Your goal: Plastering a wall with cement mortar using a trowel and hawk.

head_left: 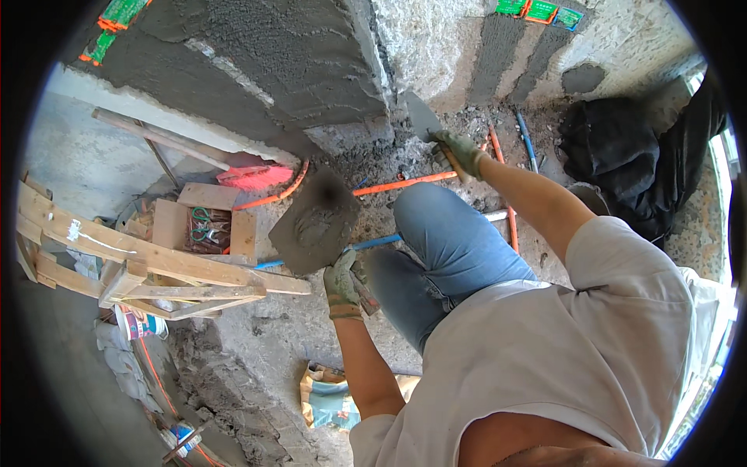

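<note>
My gloved left hand (342, 284) is closed at the near edge of a grey mortar board (292, 240), with a patch of wet mortar (315, 226) on its top. How the fingers grip under the board is hidden. Farther off to the right, my gloved right hand (464, 154) is wrapped round the wooden handle of a pointed trowel (422, 118). The trowel's blade points toward the wall's corner edge, beside a broad stretch of grey mortar (257, 62); whether it touches the wall I cannot tell.
Orange pipe (405, 184) and blue pipe (376, 241) run over the rubble floor round my bent knees. At left stand a wooden trestle (194, 272), an opened cardboard box (243, 233) and a red shovel or broom head (257, 177). Black sheeting (622, 148) lies heaped at right.
</note>
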`<state>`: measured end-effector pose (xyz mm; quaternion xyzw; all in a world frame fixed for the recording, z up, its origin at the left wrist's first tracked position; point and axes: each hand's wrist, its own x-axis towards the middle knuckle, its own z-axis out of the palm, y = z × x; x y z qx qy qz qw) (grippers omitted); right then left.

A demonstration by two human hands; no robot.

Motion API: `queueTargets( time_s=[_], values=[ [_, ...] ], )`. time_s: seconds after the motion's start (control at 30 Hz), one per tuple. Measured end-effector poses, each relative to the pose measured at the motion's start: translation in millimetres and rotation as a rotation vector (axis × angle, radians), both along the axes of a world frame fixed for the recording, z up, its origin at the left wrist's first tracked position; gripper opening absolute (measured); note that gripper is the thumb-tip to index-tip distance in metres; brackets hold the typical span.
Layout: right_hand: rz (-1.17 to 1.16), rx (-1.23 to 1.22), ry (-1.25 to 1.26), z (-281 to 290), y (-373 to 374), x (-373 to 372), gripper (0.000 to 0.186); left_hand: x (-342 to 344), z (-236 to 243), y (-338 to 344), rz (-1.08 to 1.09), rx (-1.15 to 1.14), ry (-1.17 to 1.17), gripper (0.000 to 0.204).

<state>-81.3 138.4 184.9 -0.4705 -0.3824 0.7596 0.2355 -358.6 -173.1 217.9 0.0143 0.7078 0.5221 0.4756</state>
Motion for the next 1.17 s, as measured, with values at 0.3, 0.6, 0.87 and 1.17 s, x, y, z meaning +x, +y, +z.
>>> queueTargets(
  time_s=[0.3,0.6,0.87,1.17],
  values=[
    [0.371,0.445,-0.497,-29.5,-64.5,168.7,0.025,36.6,-4.5,7.5,-0.038,-0.001,-0.041,0.018],
    [-0.218,-0.158,-1.134,-12.5,-262.3,373.9,0.043,96.2,-72.1,107.1,-0.514,-0.152,-0.185,0.012],
    [0.200,0.061,-1.694,-21.5,-243.1,486.2,0.049,240.8,-157.3,177.5,-1.154,-0.283,-0.330,0.016],
    [0.782,0.178,-1.778,-104.9,-130.5,494.1,0.030,297.3,-218.8,175.2,-1.548,-0.299,-0.091,0.021]
  ],
)
